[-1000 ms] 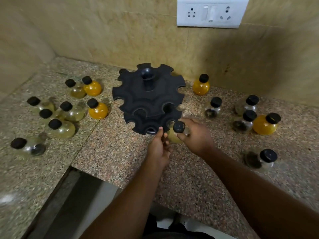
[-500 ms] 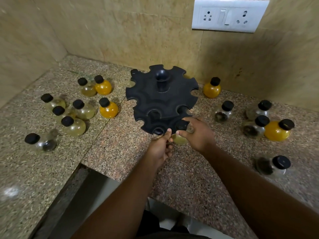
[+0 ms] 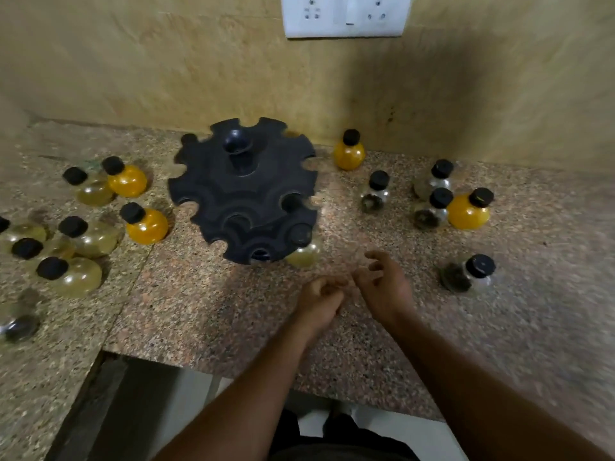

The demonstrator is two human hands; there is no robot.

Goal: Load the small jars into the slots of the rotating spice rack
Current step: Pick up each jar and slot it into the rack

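Observation:
The black two-tier spice rack stands on the granite counter near the back wall. One pale-yellow jar with a black cap hangs in a slot at the lower tier's front right edge. My left hand is in front of the rack, fingers curled shut and holding nothing. Beside it, my right hand has its fingers apart and is empty. Both hands are clear of the rack. Loose jars stand on either side: orange ones and pale ones to the left, dark-filled ones and orange ones to the right.
The granite counter has a step-down edge at front left. A tan tiled wall rises behind the rack, with a white switch and socket plate on it. One orange jar stands close to the wall.
My right hand let go of the pale-yellow jar, which now sits in the rack's front slot. Both hands drew back toward me from the rack.

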